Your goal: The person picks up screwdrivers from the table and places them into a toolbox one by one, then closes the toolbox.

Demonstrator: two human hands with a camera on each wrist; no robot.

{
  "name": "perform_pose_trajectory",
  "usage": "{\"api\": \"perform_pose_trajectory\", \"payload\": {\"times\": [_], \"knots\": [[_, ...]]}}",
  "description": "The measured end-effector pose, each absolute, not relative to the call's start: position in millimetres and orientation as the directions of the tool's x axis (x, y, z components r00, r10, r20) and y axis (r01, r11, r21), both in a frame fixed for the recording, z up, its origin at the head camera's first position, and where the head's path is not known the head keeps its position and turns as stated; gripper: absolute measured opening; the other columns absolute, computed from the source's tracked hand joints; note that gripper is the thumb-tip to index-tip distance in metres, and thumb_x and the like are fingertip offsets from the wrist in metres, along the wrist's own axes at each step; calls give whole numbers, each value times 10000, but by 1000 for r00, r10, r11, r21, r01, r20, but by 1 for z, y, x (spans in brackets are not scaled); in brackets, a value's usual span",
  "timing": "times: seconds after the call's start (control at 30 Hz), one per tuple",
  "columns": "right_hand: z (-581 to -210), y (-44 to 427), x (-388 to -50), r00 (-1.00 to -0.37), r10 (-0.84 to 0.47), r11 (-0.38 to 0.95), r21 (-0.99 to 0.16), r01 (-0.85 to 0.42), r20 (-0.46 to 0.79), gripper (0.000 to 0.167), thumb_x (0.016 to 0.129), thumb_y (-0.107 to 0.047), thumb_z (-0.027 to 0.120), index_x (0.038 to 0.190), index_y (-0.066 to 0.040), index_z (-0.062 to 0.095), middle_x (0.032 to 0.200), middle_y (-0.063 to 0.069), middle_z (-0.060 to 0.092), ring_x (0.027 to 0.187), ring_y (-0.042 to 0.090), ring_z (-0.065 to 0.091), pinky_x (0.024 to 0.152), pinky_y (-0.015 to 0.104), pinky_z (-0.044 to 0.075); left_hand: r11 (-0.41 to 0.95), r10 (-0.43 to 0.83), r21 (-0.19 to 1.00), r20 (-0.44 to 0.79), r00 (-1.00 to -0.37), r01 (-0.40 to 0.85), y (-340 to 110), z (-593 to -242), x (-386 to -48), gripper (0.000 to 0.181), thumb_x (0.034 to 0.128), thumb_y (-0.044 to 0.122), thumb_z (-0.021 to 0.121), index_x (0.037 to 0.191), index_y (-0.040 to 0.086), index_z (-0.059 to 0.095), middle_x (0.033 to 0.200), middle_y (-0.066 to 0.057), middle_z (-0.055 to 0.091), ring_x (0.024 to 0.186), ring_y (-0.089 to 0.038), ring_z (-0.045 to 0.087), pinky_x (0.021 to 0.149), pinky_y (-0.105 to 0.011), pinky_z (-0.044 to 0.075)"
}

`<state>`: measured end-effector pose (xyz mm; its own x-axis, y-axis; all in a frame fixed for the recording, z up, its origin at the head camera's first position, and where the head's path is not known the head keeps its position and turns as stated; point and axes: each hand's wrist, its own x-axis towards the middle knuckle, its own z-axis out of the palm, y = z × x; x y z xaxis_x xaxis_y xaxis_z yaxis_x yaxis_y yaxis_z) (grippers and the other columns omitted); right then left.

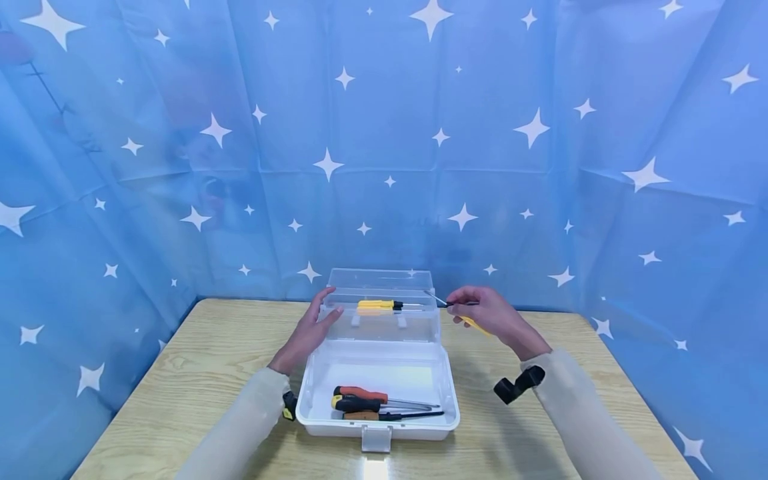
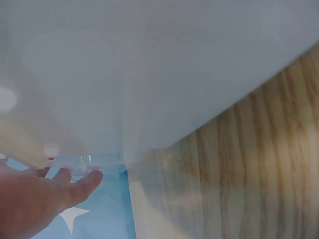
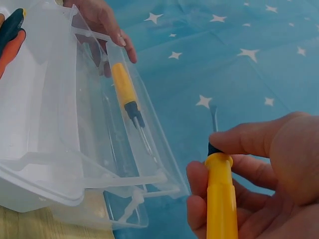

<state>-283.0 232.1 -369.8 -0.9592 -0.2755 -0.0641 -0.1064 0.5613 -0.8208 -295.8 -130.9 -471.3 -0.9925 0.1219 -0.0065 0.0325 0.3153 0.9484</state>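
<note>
My right hand (image 1: 489, 313) grips a yellow-handled screwdriver (image 3: 222, 199) with a black collar, its thumb by the collar. The metal tip points toward the right end of the raised clear lid (image 1: 384, 327). At the lid's left end, my left hand (image 1: 309, 331) holds the edge between thumb and fingers. Another yellow screwdriver (image 3: 123, 84) lies in the lid's narrow clear compartment. I cannot tell whether the yellow shape just below it in the head view is a second one or a reflection. The lid belongs to a white toolbox (image 1: 303, 400), which stands open.
Inside the toolbox lie an orange-red screwdriver (image 1: 363, 393), a black and yellow one (image 1: 360, 404) and a brown-handled one (image 1: 360, 416). A clear latch (image 1: 376, 439) hangs at its front. The wooden table (image 1: 228, 347) ends at a blue star-patterned curtain (image 1: 384, 200).
</note>
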Motion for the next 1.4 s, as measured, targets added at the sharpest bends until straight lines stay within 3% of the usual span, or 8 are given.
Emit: {"api": "perform_pose_trajectory", "payload": {"times": [0.27,0.57,0.83,1.03,1.2,1.4], "knots": [[-365,227,-290,-954,-294,557,-821,-122,-57,246,979,-170,618,1166,-14,656,983,84,694,822,199,649,709,325,546,339,109,939,25,-994,60,-125,-472,-297,612,1019,542,442,1545,315,226,1658,-98,127,1501,-403,154,1147,-678,189],[-360,217,-297,-952,-300,558,-820,-130,-53,234,981,-186,622,1159,-42,672,925,83,684,815,222,633,710,339,535,353,88,932,58,-994,86,-124,-477,-297,599,1013,555,444,1533,347,233,1659,-68,141,1505,-377,170,1159,-658,184],[-357,205,-302,-954,-291,598,-791,-127,-67,262,971,-207,640,1187,-65,680,1073,146,680,840,260,625,694,347,516,360,79,929,66,-995,90,-124,-478,-296,609,991,594,458,1521,373,254,1658,-57,155,1496,-382,202,1141,-676,210],[-356,197,-308,-947,-315,596,-788,-152,-56,239,977,-258,640,1169,-126,694,1179,63,662,1004,246,626,825,417,526,363,73,927,70,-995,92,-124,-479,-296,604,986,608,455,1514,382,267,1657,-38,163,1504,-358,193,1145,-665,222],[-357,190,-314,-936,-350,578,-795,-184,-38,258,983,-254,633,1181,-98,687,1155,87,673,969,247,641,802,379,521,373,65,923,75,-995,94,-122,-479,-296,632,971,633,461,1516,375,272,1656,-40,168,1499,-364,207,1139,-671,227],[-358,185,-321,-924,-382,537,-819,-202,-23,220,985,-253,631,1151,-126,697,1180,148,672,997,265,640,880,448,508,378,58,921,79,-995,96,-122,-478,-296,659,961,655,454,1523,362,272,1654,-36,177,1498,-358,215,1136,-669,239]]}}
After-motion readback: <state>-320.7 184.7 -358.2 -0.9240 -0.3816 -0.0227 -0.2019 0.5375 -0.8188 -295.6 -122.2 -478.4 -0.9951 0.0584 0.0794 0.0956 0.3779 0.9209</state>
